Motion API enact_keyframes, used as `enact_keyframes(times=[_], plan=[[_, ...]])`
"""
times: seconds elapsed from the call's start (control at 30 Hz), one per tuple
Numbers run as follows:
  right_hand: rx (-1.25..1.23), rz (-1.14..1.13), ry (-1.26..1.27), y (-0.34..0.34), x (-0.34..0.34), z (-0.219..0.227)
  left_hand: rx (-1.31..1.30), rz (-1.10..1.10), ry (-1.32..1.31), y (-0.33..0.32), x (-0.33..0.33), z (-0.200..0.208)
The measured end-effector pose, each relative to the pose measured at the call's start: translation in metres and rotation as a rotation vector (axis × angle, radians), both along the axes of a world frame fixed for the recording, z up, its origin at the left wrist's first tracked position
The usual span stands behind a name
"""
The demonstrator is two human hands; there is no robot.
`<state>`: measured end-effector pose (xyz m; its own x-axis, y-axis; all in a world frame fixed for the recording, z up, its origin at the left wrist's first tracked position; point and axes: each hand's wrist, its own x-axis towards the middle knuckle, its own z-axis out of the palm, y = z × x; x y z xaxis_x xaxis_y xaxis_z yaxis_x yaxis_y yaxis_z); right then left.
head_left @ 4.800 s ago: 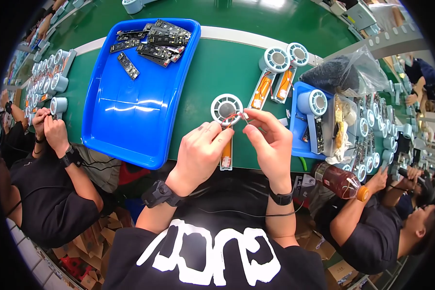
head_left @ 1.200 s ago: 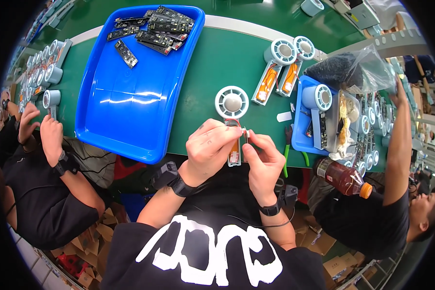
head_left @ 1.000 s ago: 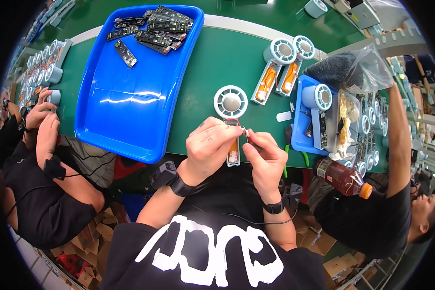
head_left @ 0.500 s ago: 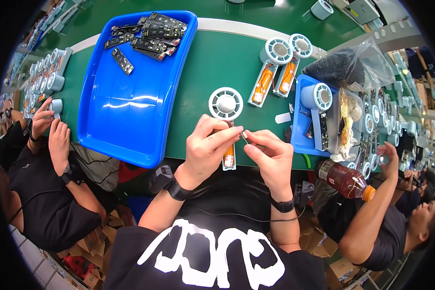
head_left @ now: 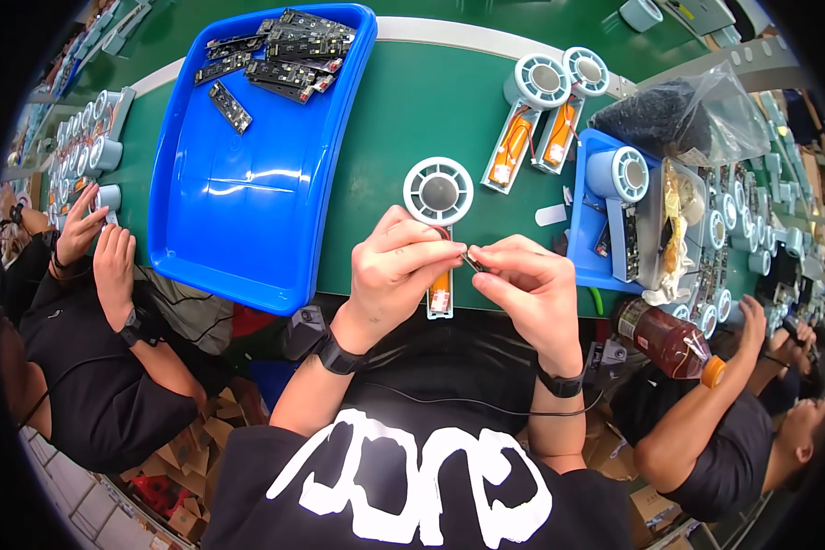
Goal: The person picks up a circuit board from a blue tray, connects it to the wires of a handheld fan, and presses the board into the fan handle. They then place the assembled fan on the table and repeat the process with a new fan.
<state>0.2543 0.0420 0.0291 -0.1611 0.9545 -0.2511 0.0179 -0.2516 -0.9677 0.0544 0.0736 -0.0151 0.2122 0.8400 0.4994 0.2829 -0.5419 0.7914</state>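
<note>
In the head view, the right hand pinches a small dark part, tilted differently than a moment ago — probably being repositioned. The left hand pinches too, on what I cannot tell — partly covering the light-blue fan unit lying on the desk.

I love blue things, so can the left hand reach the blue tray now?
Probably yes: the tray sits close beside the left hand, only green table between. But it seems busy pinching a small part.

Bright, with glare on the blue tray, rim distorted.
</note>
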Motion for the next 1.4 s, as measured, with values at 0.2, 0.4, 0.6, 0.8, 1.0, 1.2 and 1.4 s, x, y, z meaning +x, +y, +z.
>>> enact_keyframes(times=[0.2,0.4,0.6,0.8,1.0,1.2,1.4], plan=[[0.062,-0.098,0.036,-0.006,-0.004,-0.007,-0.029,0.146,-0.12,-0.016,0.0,0.018],[0.063,-0.1,-0.032,-0.001,-0.001,-0.007,-0.144,0.087,0.052,-0.019,-0.013,0.016],[0.03,-0.119,-0.034,0.006,-0.006,-0.002,-0.064,0.005,0.099,-0.014,-0.018,0.005],[0.015,-0.143,0.026,0.009,-0.001,-0.004,-0.053,-0.048,0.132,-0.008,-0.023,0.016],[0.027,-0.138,0.05,0.012,-0.003,-0.006,-0.041,-0.029,0.134,-0.009,-0.021,0.016],[0.012,-0.161,0.052,0.004,-0.01,-0.003,-0.037,0.095,0.127,-0.011,-0.004,0.018],[0.069,-0.233,0.001,-0.007,-0.022,0.0,0.056,0.206,0.266,-0.019,0.013,0.027]])
